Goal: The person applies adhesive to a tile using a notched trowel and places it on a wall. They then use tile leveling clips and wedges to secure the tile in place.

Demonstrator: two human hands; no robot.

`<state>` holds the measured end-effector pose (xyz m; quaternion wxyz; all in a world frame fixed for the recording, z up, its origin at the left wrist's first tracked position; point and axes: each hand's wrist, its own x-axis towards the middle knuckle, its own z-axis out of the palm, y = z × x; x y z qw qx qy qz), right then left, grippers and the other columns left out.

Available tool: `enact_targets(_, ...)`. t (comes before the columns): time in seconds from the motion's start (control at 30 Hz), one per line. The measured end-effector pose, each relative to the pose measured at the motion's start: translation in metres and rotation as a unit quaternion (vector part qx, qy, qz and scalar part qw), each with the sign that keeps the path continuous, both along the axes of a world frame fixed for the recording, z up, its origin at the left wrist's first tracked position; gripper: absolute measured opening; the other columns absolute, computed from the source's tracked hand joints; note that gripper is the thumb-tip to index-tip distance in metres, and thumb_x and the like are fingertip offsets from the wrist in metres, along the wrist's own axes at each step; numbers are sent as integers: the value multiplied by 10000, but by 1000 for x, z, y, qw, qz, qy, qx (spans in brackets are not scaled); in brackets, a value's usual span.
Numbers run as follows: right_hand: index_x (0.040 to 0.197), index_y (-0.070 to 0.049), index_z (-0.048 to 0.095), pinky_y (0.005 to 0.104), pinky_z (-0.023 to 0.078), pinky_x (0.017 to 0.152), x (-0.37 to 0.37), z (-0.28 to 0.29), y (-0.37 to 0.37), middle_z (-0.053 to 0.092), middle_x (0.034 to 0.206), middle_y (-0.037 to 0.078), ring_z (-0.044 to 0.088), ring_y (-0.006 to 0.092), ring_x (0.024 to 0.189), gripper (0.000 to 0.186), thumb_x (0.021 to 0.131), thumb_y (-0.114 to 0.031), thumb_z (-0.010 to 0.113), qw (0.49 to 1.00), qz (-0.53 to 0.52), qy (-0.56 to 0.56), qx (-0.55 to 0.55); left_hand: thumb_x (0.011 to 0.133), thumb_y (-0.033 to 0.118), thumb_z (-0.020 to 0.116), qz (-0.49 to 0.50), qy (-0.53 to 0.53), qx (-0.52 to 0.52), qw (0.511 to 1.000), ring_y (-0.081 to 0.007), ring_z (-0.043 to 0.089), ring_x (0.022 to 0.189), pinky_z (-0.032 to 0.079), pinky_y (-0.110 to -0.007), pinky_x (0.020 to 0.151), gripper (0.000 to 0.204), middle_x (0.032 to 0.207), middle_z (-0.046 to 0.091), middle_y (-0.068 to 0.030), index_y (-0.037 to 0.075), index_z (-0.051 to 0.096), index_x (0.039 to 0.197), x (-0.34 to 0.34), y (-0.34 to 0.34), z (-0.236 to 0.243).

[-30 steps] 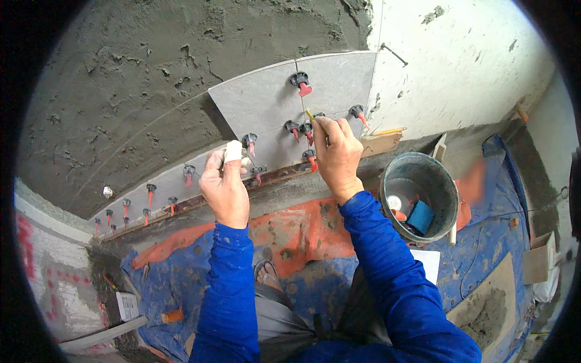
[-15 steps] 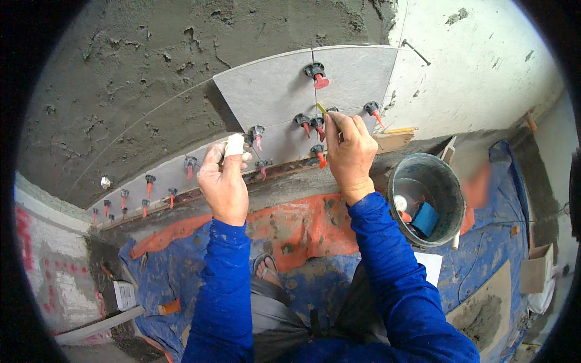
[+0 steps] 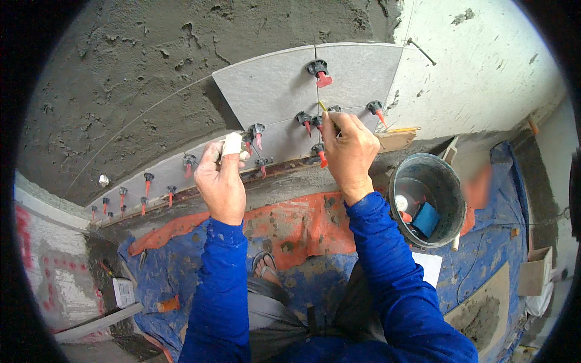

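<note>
My right hand (image 3: 352,151) is pinched on a thin yellow-green strip (image 3: 322,106). The strip's tip meets the upright joint between two large grey tiles (image 3: 360,75) on the wall. Black tile levelling clips with red handles (image 3: 321,72) straddle the joints, several of them close to my right fingers. My left hand (image 3: 223,184) is closed in front of the lower tile row. A white wrapping (image 3: 232,144) covers its thumb. Something pale shows beyond the fingers, mostly hidden, so its kind cannot be told. Another red-handled clip (image 3: 258,134) stands just right of that hand.
Wet grey mortar (image 3: 139,72) covers the wall at upper left, crossed by a string. A dark bucket (image 3: 426,199) holding a blue sponge (image 3: 426,219) stands at right. A nail (image 3: 422,52) sticks out of the white wall. Orange and blue sheets (image 3: 315,227) lie underfoot.
The view has shifted slightly. My right hand keeps the strip's tip at the tile joint, and my left hand stays nearly where it was.
</note>
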<state>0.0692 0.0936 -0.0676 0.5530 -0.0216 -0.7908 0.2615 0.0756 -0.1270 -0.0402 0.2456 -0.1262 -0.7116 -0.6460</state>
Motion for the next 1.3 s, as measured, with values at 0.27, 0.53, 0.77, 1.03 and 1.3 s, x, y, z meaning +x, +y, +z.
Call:
enact_targets(0.27,849,-118,735,421,510,615,3,7,-2,639,762,73,649,304,689,104,874,-195,800,999,-23,-21,5,974,116,743,105,76,-83,988,-139,657,840,531,-308,735,142,974,681,-57,-12,729,1035,-18,4,2)
enact_targets(0.53,970,-135,839,400,501,775,19,27,-1,642,908,65,610,279,876,136,879,-231,807,992,-53,-108,38,736,278,961,319,144,-287,892,-326,592,1057,475,-432,952,537,1098,620,-131,12,670,1100,-54,18,15)
enact_targets(0.77,928,-142,826,445,429,776,16,24,4,620,884,50,583,284,915,108,880,-235,802,993,-37,-109,29,656,392,979,303,196,-307,881,-375,478,1188,393,-522,1011,719,1235,534,-148,78,611,1188,-43,73,18)
enact_targets(1.03,935,-135,833,435,417,763,13,20,2,637,889,47,582,281,912,115,881,-232,802,993,-31,-115,17,581,415,1003,394,143,-312,853,-395,439,1232,343,-564,1017,793,1321,481,-152,129,608,1206,-57,85,16)
enact_targets(1.3,901,-145,831,458,402,789,14,24,3,653,854,24,580,291,911,93,886,-226,787,991,-50,-118,26,552,418,1019,397,166,-309,848,-395,416,1256,332,-562,1024,846,1290,467,-143,153,587,1229,-64,80,10)
